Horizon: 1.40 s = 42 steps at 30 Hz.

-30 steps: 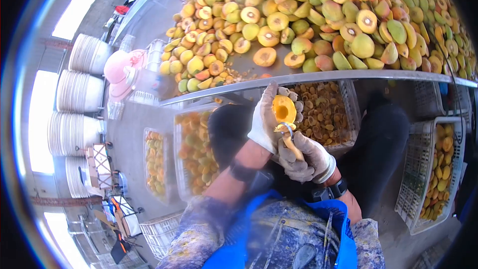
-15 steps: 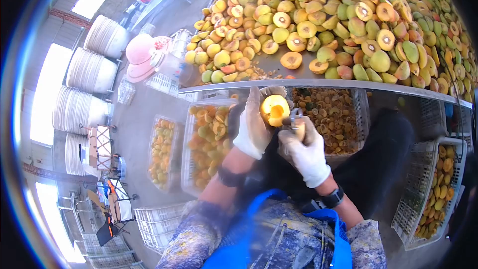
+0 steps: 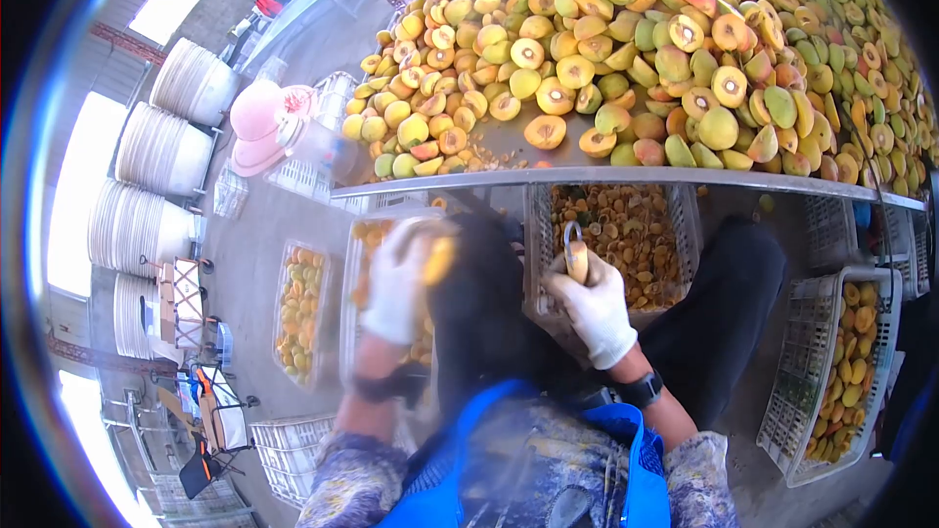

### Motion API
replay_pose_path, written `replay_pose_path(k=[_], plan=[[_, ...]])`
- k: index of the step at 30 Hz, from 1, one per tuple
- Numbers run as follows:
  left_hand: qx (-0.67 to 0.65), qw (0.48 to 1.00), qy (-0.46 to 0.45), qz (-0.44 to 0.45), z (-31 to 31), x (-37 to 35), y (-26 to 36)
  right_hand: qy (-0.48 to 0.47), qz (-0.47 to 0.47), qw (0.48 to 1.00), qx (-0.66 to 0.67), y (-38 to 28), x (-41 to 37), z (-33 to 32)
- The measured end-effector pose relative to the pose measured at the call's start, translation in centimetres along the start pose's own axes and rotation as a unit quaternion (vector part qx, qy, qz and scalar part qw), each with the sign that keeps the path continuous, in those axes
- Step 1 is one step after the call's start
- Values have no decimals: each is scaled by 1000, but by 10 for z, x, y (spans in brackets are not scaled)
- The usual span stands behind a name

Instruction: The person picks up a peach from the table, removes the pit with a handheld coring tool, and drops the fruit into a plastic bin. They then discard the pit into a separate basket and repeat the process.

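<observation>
My left hand (image 3: 396,279), in a white glove and smeared by motion, holds a yellow peach half (image 3: 440,259) over the crate of peach halves (image 3: 364,235) at the left. In my gloved right hand (image 3: 593,308) is a pitting tool (image 3: 575,259) with a wooden handle and a curved metal loop pointing up; my fingers are closed round the handle. Behind that hand stands a crate of scraps (image 3: 626,235), filled with brownish pits and trimmings. Cut peaches (image 3: 548,98) lie heaped on the metal table above both hands.
The table's metal edge (image 3: 626,176) runs across just beyond my hands. A smaller crate of peaches (image 3: 301,313) stands at the left, another tilted crate (image 3: 831,372) at the right. Stacked white tubs (image 3: 147,225) and a pink hat (image 3: 259,122) are farther left.
My left hand has swung left and away from the right hand with the peach half. The tool has come out of the peach and now points upward in my right hand.
</observation>
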<state>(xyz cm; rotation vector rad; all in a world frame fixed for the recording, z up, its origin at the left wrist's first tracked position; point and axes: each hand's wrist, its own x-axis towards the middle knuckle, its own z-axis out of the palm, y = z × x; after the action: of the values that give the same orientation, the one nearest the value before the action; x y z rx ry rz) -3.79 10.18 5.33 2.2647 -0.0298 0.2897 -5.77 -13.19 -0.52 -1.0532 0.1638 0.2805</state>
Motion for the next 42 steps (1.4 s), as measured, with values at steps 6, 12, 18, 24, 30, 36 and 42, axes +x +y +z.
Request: replay_pose_path(k=[6,12,18,24,30,36,42], plan=[[-85,974,-6,-212,-85,36,-61,70,18,997,-3,14,11,-29],[-73,970,198,-119,-108,56,-92,104,71,992,-20,14,12,-28],[-35,951,244,-186,-158,-5,-103,94,64,994,1,25,9,-17],[-32,946,248,-207,-160,-34,-122,113,93,989,-16,44,19,-15],[-116,976,123,-135,-111,47,-85,123,147,978,82,59,31,-19],[14,996,-88,-30,-15,142,-31,103,94,990,-3,53,37,-22],[181,961,-92,-189,-82,115,-108,121,164,977,69,32,31,-31]])
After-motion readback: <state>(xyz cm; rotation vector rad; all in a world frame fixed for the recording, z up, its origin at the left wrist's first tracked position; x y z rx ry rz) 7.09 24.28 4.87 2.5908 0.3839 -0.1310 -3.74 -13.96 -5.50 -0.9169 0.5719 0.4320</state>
